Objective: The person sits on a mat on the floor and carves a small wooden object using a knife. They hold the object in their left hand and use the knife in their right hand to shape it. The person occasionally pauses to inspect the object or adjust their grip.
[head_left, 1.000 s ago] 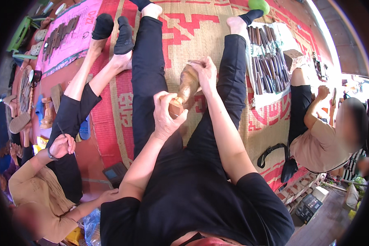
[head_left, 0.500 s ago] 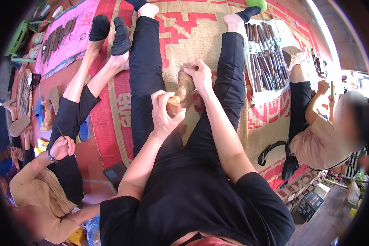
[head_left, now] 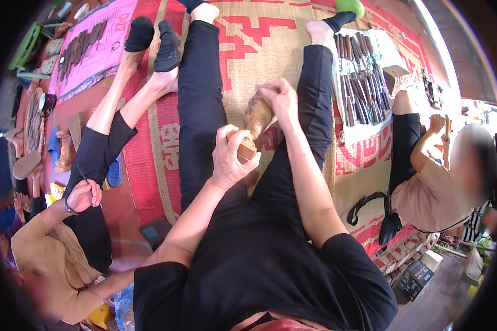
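Observation:
Between my stretched-out legs I hold a carved wooden figure [head_left: 257,117] with a squared block base, tilted with its top away from me. My left hand [head_left: 231,159] is wrapped round the base, the thumb along one side of the block. At the figure's upper end is my right hand [head_left: 282,103], its fingers bent in and somewhat blurred against the wood. Whatever those fingers pinch is too small and smeared to name. The figure's top is partly hidden by them.
Rows of wood-handled carving tools [head_left: 363,83] lie on a cloth beside my right leg. More tools [head_left: 82,48] rest on a pink sheet [head_left: 105,55] at far left. People sit close on both sides. A black strapped pouch [head_left: 390,225] lies on the patterned mat [head_left: 359,193].
The figure and both hands have shifted slightly right. My right hand has turned and moved across the figure's upper end, its fingers more curled. My left hand keeps its grip on the base.

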Action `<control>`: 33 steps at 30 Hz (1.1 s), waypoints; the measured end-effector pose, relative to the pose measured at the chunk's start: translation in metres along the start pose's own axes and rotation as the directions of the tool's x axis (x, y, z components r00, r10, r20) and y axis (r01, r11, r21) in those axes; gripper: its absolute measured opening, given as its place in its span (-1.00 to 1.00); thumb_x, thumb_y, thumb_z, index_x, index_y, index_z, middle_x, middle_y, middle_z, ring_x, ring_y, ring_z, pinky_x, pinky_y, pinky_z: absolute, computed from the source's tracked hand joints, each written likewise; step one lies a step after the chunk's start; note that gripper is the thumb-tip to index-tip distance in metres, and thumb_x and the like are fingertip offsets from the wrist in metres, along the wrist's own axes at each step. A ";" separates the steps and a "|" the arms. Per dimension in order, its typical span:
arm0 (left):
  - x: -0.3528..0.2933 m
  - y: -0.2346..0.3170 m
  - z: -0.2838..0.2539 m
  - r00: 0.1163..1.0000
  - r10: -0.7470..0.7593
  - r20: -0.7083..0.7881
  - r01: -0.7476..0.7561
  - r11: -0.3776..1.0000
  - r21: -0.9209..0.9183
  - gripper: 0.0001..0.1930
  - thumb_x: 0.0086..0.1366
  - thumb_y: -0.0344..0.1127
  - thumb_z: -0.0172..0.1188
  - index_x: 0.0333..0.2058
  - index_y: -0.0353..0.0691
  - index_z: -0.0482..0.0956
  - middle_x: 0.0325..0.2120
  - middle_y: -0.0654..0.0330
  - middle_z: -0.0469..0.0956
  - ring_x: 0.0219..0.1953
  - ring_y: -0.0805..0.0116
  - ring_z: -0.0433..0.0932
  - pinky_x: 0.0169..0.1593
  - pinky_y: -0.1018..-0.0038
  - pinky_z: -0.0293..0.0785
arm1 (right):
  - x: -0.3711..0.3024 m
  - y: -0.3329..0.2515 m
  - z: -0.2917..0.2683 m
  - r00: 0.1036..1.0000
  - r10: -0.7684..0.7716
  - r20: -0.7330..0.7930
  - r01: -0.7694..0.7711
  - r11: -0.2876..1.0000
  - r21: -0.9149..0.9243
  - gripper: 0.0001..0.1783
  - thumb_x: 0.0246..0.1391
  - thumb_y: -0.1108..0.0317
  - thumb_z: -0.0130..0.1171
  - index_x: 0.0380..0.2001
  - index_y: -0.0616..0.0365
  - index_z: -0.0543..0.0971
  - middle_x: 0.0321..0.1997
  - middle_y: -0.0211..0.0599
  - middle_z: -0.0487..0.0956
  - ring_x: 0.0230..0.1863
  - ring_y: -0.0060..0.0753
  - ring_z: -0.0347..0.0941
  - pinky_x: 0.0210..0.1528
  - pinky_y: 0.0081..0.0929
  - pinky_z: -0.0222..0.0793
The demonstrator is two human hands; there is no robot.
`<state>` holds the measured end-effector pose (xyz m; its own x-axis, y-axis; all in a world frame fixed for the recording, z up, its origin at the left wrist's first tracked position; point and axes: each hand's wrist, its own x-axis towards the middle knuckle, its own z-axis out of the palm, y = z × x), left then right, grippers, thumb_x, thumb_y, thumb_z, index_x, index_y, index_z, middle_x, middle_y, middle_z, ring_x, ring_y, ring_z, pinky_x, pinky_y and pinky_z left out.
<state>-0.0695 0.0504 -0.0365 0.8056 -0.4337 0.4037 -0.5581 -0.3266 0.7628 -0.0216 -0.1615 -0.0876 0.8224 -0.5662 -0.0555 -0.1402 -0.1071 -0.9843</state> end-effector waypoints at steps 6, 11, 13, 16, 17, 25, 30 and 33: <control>-0.001 0.003 -0.001 0.998 0.030 0.047 -0.031 0.999 0.018 -0.31 -0.15 -0.32 0.52 0.02 -0.10 0.45 -0.05 0.00 0.36 -0.11 0.02 0.53 -0.11 0.21 0.59 | 0.009 -0.006 0.014 0.971 -0.065 -0.229 -0.061 0.862 -0.503 -0.59 -0.06 0.13 0.47 -0.36 0.17 0.49 -0.42 0.02 0.63 -0.33 0.18 0.58 -0.20 -0.03 0.42; -0.002 0.000 -0.003 0.997 0.044 0.066 -0.046 0.999 0.029 -0.31 -0.15 -0.32 0.53 0.02 -0.09 0.45 -0.05 0.01 0.35 -0.11 0.04 0.54 -0.13 0.22 0.61 | 0.020 0.005 -0.001 0.988 0.063 -0.141 -0.082 0.987 -0.136 -0.73 -0.04 0.28 0.42 -0.42 0.20 0.56 -0.41 -0.14 0.68 -0.34 -0.18 0.63 -0.18 -0.24 0.47; -0.002 0.001 -0.002 0.998 0.041 0.047 -0.043 0.998 0.037 -0.31 -0.15 -0.31 0.53 0.03 -0.10 0.44 -0.05 0.01 0.34 -0.12 0.04 0.54 -0.13 0.22 0.62 | 0.000 -0.019 0.003 0.998 0.049 -0.037 -0.051 0.996 -0.070 -0.75 -0.05 0.28 0.42 -0.43 0.20 0.58 -0.42 -0.13 0.68 -0.32 -0.17 0.64 -0.18 -0.25 0.48; -0.001 0.001 -0.001 0.998 0.053 0.042 -0.055 0.997 0.058 -0.31 -0.15 -0.31 0.53 0.03 -0.11 0.44 -0.04 0.00 0.34 -0.12 0.03 0.54 -0.13 0.22 0.62 | -0.004 -0.012 0.012 1.000 0.002 0.014 0.003 0.940 -0.342 -0.75 -0.03 0.31 0.43 -0.45 0.18 0.55 -0.47 -0.21 0.63 -0.37 -0.34 0.58 -0.23 -0.35 0.45; 0.001 0.003 0.001 0.997 0.056 0.048 -0.058 0.997 0.042 -0.31 -0.15 -0.32 0.52 0.03 -0.11 0.44 -0.04 0.00 0.35 -0.12 0.03 0.54 -0.13 0.22 0.61 | 0.002 -0.010 0.011 0.999 -0.007 -0.032 -0.008 0.889 -0.457 -0.73 -0.05 0.27 0.44 -0.43 0.16 0.56 -0.45 -0.16 0.64 -0.34 -0.20 0.60 -0.21 -0.27 0.45; 0.000 -0.002 -0.004 1.000 0.004 0.021 -0.004 1.000 -0.006 -0.31 -0.14 -0.33 0.52 0.03 -0.14 0.43 -0.05 -0.01 0.35 -0.10 0.02 0.52 -0.09 0.22 0.59 | 0.015 -0.017 0.014 0.998 0.022 -0.051 -0.042 0.901 -0.433 -0.63 -0.12 0.14 0.49 -0.41 0.16 0.57 -0.40 -0.08 0.68 -0.27 0.07 0.62 -0.15 -0.14 0.46; 0.001 -0.003 -0.005 0.999 -0.050 -0.017 0.049 0.998 -0.045 -0.31 -0.14 -0.37 0.49 0.03 -0.15 0.42 -0.05 -0.01 0.35 -0.10 0.02 0.51 -0.08 0.23 0.57 | -0.002 -0.015 0.017 0.998 -0.055 0.030 0.063 0.898 -0.435 -0.69 -0.08 0.19 0.46 -0.43 0.12 0.55 -0.41 -0.10 0.67 -0.29 0.02 0.63 -0.19 -0.10 0.45; 0.004 -0.002 -0.003 0.999 -0.042 -0.005 0.041 0.998 -0.042 -0.32 -0.14 -0.37 0.49 0.03 -0.15 0.42 -0.04 0.00 0.34 -0.10 0.03 0.51 -0.07 0.23 0.57 | 0.010 -0.015 0.023 0.994 -0.107 -0.024 0.070 0.793 -0.606 -0.71 -0.03 0.19 0.42 -0.40 0.11 0.54 -0.42 -0.09 0.67 -0.30 0.05 0.64 -0.19 -0.08 0.47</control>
<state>-0.0642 0.0520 -0.0343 0.8290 -0.4158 0.3740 -0.5154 -0.3083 0.7996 0.0021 -0.1467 -0.0771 0.8192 -0.5710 0.0538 -0.3872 -0.6199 -0.6825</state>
